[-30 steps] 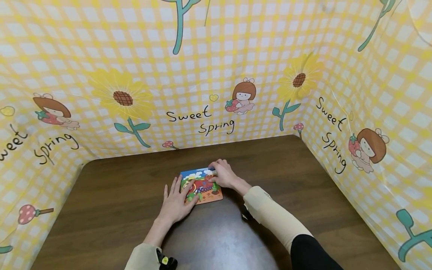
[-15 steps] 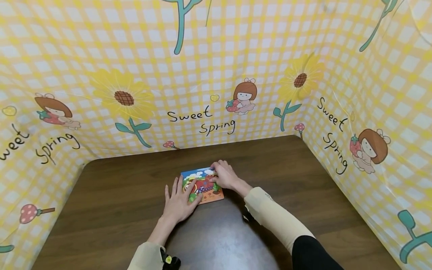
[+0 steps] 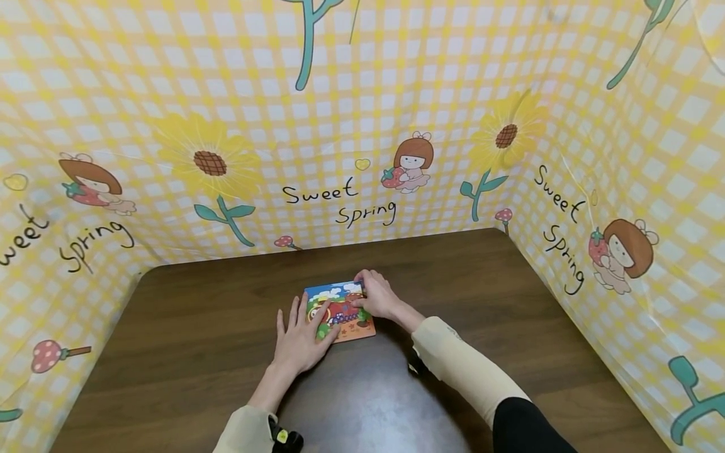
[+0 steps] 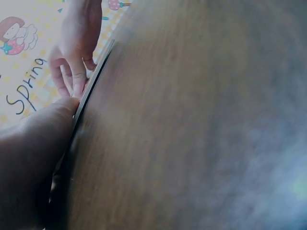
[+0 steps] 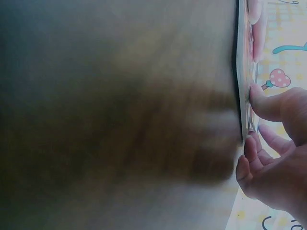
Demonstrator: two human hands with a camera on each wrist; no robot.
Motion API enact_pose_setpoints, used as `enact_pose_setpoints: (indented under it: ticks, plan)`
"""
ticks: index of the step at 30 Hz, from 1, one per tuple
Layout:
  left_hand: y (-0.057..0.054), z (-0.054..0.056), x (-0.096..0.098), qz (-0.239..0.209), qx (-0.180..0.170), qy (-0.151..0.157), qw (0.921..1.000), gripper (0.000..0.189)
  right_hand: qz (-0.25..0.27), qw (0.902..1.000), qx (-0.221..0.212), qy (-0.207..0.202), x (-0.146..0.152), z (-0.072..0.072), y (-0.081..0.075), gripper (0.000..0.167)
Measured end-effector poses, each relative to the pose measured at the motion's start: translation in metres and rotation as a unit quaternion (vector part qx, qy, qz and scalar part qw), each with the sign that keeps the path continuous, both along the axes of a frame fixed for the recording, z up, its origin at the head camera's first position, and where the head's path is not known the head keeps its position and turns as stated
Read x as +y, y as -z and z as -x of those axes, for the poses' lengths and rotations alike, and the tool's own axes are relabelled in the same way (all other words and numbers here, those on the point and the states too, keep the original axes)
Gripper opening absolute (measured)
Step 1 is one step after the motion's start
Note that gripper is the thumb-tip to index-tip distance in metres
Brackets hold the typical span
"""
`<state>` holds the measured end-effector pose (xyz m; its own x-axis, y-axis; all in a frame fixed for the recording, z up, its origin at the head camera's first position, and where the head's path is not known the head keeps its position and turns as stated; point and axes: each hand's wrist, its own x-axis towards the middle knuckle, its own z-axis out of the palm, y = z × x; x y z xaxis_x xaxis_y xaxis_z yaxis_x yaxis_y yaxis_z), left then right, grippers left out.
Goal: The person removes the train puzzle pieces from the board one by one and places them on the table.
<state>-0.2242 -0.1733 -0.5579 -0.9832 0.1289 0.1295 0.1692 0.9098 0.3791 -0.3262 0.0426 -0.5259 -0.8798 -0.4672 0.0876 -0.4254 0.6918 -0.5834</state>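
A thin board with a bright printed picture of blue sky, clouds and red and green figures lies flat on the brown table. My left hand rests across its left part, fingers spread and mostly straight, the thumb near the front edge. At the board's far right corner, my right hand grips the edge: the thumb lies on the picture and the other fingers curl at the corner. In the right wrist view, the right thumb touches the board's face and several fingers bend past its end. Both hands cover parts of the picture.
The dark wood-grain table extends around the board. A yellow checked cloth printed with sunflowers and "Sweet Spring" hangs behind and at both sides. A black device is strapped at the left wrist.
My left hand has shifted very slightly to the right over the board. The right hand stays at the far right corner, its fingers hardly moving. The board looks the same.
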Motion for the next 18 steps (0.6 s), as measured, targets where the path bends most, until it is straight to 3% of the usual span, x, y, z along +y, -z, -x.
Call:
enact_pose_setpoints:
  ticks: [12, 18]
  plan:
    - [0.011, 0.003, -0.003, 0.005, 0.002, 0.001, 1.0, 0.077, 0.065, 0.9975, -0.021, -0.017, -0.002, -0.004, 0.001, 0.047]
    - [0.009, 0.002, -0.003, 0.004, 0.006, -0.002, 1.0, 0.075, 0.082, 0.9961, -0.027, -0.02, -0.002, -0.005, 0.001, 0.048]
